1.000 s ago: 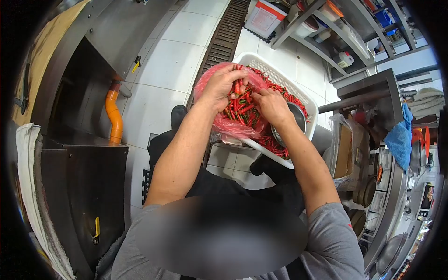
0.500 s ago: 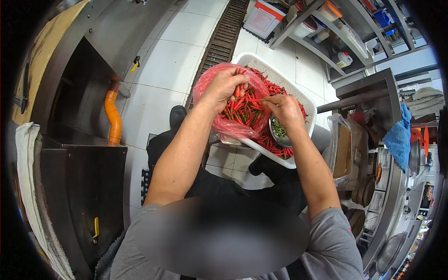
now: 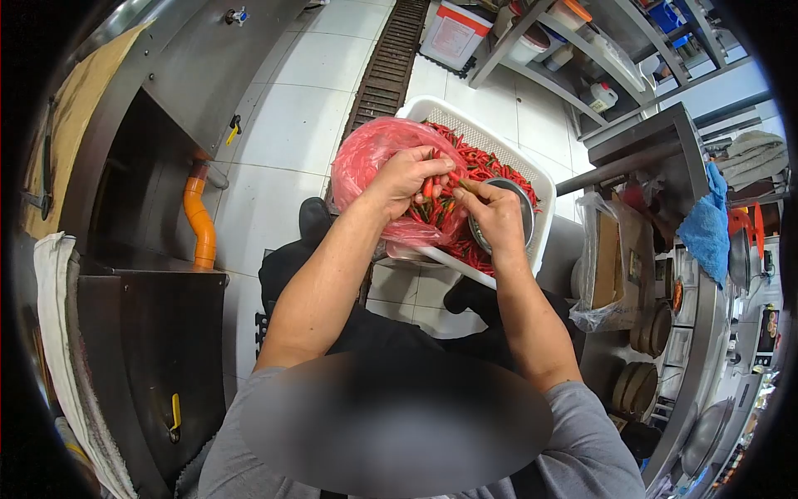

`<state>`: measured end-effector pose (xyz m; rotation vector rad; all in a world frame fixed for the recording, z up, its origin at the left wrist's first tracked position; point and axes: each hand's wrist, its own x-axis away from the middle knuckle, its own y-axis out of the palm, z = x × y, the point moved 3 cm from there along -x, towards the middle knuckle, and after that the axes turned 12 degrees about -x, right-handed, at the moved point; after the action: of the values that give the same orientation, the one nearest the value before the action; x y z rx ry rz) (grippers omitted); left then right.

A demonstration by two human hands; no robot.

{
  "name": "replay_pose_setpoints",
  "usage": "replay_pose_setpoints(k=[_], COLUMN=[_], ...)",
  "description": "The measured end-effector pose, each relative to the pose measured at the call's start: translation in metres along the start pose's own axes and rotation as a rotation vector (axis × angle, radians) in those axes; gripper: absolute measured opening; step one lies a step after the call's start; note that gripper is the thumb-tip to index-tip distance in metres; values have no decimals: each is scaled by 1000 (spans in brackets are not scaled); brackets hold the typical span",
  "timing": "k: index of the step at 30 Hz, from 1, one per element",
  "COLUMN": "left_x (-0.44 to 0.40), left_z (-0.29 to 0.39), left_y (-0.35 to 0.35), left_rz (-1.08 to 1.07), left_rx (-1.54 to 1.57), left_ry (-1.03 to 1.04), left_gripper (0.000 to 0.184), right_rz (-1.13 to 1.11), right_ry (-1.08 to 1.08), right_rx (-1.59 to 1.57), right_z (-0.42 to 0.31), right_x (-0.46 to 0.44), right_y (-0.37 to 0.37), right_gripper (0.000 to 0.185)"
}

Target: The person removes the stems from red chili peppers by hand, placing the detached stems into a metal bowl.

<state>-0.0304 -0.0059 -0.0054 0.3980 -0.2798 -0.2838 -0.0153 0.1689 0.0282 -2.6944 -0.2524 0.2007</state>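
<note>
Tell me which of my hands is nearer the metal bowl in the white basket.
Right. Your right hand partly covers the metal bowl in this view; your left hand is farther left, over the pink bag, holding red chilies.

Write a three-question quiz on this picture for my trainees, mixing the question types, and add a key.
1. Multiple choice: Which hand holds a small bunch of red chillies?
A. Right
B. Left
C. Neither

2. True or false: The metal bowl sits within the rim of the white basket.

3. Short answer: What colour is the plastic bag to the left of the bowl, as pictured?

Key:
1. B, the left hand.
2. True.
3. Pink.
</note>
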Motion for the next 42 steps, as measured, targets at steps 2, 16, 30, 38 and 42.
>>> replay_pose_setpoints(k=[2, 16, 30, 38, 42], left_x=[-3, -1, -5, 2, 0], left_z=[-3, -4, -3, -10, -14], left_y=[-2, -1, -5, 12, 8], left_rz=[13, 7, 249, 39, 11], left_rx=[-62, -11, -58, -142, -39], left_ry=[5, -48, 104, -68, -114], left_gripper=[13, 13, 13, 19, 19], right_rz=[-30, -44, -81, 5, -47], right_ry=[14, -426, -194, 93, -327], right_rx=[-33, 188, 8, -92, 183], right_z=[-4, -27, -7, -3, -26], right_x=[1, 13, 24, 20, 22], right_y=[1, 6, 9, 11, 13], right_gripper=[25, 15, 15, 17, 14])
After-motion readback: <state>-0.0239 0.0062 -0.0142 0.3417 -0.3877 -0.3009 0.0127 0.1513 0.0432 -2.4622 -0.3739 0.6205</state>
